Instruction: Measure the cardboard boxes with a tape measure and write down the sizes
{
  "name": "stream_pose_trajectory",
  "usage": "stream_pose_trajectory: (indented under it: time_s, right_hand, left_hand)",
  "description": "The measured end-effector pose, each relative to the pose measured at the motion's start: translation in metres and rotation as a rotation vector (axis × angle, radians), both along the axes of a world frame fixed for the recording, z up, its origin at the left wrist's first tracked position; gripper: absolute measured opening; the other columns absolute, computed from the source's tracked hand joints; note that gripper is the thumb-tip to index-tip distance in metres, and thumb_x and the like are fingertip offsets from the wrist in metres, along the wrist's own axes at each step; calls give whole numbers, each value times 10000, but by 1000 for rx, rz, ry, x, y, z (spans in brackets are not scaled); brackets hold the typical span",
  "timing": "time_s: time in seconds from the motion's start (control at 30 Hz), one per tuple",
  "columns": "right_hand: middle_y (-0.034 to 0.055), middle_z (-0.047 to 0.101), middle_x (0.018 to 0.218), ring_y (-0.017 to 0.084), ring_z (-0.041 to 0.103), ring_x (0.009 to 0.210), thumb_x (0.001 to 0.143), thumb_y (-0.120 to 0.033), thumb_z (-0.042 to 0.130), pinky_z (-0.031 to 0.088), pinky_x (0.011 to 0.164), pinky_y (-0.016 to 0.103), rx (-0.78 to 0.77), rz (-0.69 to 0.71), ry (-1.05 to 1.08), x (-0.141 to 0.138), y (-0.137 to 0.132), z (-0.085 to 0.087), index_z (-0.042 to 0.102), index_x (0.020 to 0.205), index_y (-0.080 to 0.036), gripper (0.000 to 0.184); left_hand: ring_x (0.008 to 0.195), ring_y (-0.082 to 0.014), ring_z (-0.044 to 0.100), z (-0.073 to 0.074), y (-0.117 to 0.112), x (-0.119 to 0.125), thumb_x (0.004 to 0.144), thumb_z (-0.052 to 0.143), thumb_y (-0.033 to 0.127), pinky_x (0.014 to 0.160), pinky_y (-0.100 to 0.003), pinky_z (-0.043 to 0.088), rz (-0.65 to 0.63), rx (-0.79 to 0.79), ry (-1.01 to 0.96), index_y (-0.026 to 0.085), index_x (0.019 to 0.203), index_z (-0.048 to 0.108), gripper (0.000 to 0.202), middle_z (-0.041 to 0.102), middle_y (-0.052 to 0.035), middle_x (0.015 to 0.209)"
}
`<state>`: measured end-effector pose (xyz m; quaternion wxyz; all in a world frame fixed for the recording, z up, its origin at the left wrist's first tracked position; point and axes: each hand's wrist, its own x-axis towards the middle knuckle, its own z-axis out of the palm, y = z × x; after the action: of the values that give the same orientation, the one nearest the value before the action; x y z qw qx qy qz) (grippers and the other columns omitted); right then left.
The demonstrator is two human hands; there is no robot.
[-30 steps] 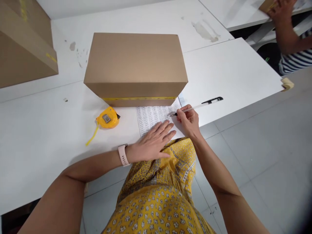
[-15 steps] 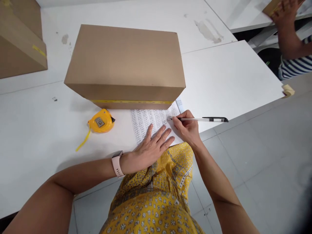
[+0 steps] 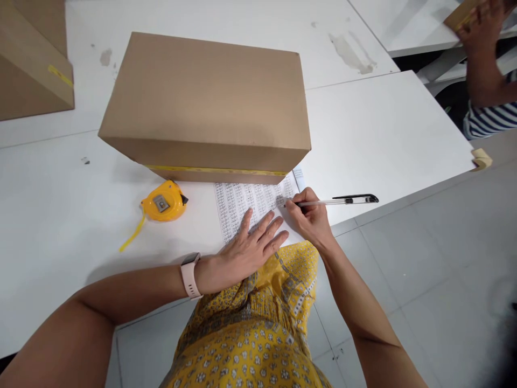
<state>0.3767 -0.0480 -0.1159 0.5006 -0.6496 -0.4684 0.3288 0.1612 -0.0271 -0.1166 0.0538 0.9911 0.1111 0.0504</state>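
Note:
My left hand (image 3: 248,250) lies flat with fingers spread on a sheet of paper (image 3: 234,207) covered in columns of small writing. Gripped in my right hand (image 3: 313,218) is a pen (image 3: 337,201) with a clear barrel and black cap, its tip at the right part of the written columns. Just beyond the sheet stands a closed cardboard box (image 3: 205,97), covering the paper's far edge. A yellow tape measure (image 3: 165,202) rests to the left of the paper, a short length of its blade pulled out.
The white table (image 3: 48,188) ends in a front edge near my body. Another cardboard box (image 3: 32,70) stands at the far left. At the upper right, a co-worker's hand (image 3: 482,29) touches a piece of cardboard (image 3: 456,16). Tape (image 3: 481,160) sticks out from the table's right corner.
The pen tip has shifted slightly down and to the right on the paper. The whole view has tilted a little; my left hand stays on the sheet.

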Motion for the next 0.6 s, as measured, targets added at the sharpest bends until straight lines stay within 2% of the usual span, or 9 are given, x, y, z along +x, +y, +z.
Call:
stream_pose_trajectory:
  time_s: [0.1, 0.3, 0.6]
  right_hand:
    - [-75, 398, 585, 98, 356, 528, 901, -406, 675, 290, 501, 261, 1, 16, -24, 2, 3, 3, 485, 749, -245, 292]
    - [-73, 404, 597, 93, 355, 530, 931, -375, 642, 290, 499, 254, 18, 55, -53, 3, 2, 1, 478, 763, -244, 268]
    - [-79, 379, 570, 94, 344, 512, 920, -370, 659, 276, 488, 254, 35, 61, -70, 2, 3, 2, 475, 751, -247, 278]
  left_hand:
    - [1590, -405, 223, -4, 0, 0, 1025, 478, 199, 1230, -771, 170, 1, 66, -20, 140, 1602, 381, 588, 358, -194, 1674]
    - [1535, -411, 346, -1, 0, 1, 1047, 482, 281, 1175, -746, 312, -4, 218, 39, 167, 1599, 401, 569, 399, -177, 1656]
    - [1518, -421, 379, 2, 1, 1, 1032, 531, 283, 1165, -753, 324, -20, 212, 24, 154, 1583, 436, 574, 422, -192, 1639]
